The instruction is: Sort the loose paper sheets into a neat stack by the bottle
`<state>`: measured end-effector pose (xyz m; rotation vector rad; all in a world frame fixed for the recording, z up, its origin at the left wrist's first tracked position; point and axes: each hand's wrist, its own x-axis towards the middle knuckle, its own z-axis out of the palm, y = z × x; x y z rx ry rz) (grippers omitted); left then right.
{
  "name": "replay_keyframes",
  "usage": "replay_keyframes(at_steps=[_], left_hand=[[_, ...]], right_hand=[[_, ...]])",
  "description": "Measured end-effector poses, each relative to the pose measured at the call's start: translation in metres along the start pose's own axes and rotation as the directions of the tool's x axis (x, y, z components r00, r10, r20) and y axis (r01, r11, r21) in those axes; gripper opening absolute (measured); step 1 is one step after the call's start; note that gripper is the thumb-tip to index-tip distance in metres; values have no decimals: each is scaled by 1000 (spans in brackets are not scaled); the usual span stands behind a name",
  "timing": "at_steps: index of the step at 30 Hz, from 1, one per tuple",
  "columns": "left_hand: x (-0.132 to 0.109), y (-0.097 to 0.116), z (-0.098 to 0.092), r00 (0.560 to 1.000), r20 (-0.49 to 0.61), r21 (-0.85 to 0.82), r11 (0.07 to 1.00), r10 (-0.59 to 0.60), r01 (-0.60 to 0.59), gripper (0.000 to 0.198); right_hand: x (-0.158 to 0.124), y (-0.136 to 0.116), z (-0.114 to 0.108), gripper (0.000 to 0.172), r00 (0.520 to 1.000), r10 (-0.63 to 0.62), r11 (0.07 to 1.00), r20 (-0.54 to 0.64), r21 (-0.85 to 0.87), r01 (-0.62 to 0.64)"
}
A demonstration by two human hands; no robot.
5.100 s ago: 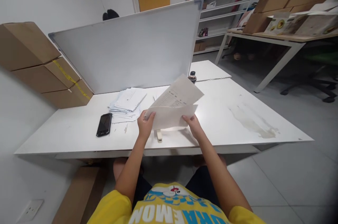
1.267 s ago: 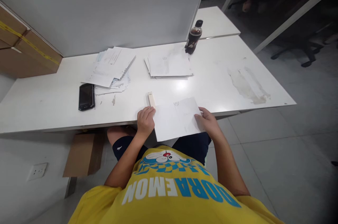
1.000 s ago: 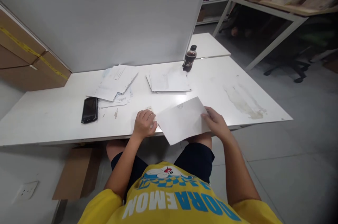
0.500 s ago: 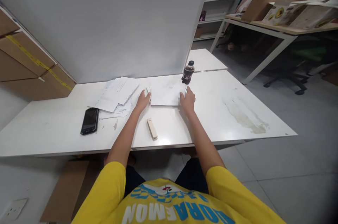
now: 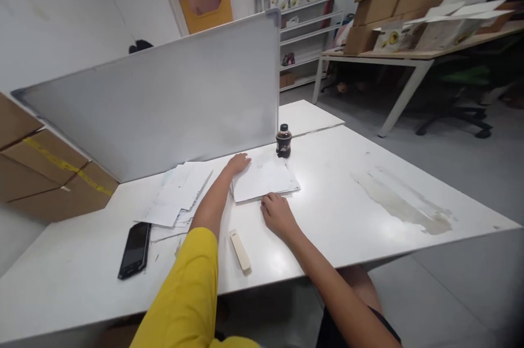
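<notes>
A stack of white papers lies on the white table, its sheets slightly uneven at the right edge. At its far left corner, my left hand has its fingers pressed together along the back edge. My right hand is closed, with curled fingers against the near edge; its thumb is hidden. Between them, the two hands hold the stack from back and front. A cream stapler rests nearer to me. To the left is a looser pile of papers, partly behind my left arm.
A dark drink bottle stands just behind the stack, by the end of a whiteboard-like partition. A black phone lies at the left. Cardboard boxes are piled at the left end. A greyish stain marks the table's right side.
My left hand has slid from the stack's left side to its far edge. My right hand has moved from the right side to the near edge. The view has tilted up.
</notes>
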<state>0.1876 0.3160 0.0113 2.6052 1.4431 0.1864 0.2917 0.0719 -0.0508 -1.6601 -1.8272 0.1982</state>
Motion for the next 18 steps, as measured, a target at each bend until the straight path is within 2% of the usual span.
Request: replay_keyframes(at_steps=[3, 6, 10, 14, 16, 18], left_hand=[[11, 22, 13, 998, 10, 72, 996, 56, -57, 38], [9, 41, 26, 995, -30, 129, 988, 93, -89, 40], [3, 49, 30, 990, -56, 173, 978, 126, -115, 43], [-4, 38, 16, 979, -36, 167, 968, 198, -190, 46], [-13, 24, 4, 969, -89, 143, 965, 231, -217, 49], [-25, 5, -9, 947, -189, 109, 964, 258, -241, 53]], right_hand=[[2, 1, -3, 17, 999, -39, 999, 0, 36, 39], [6, 2, -5, 23, 999, -26, 998, -19, 65, 27], [9, 3, -5, 25, 999, 7, 996, -32, 92, -4], [9, 2, -7, 30, 997, 57, 989, -53, 139, -49], [9, 4, -9, 31, 986, 144, 977, -79, 172, -128], [10, 6, -14, 30, 955, 275, 945, -116, 213, -246]])
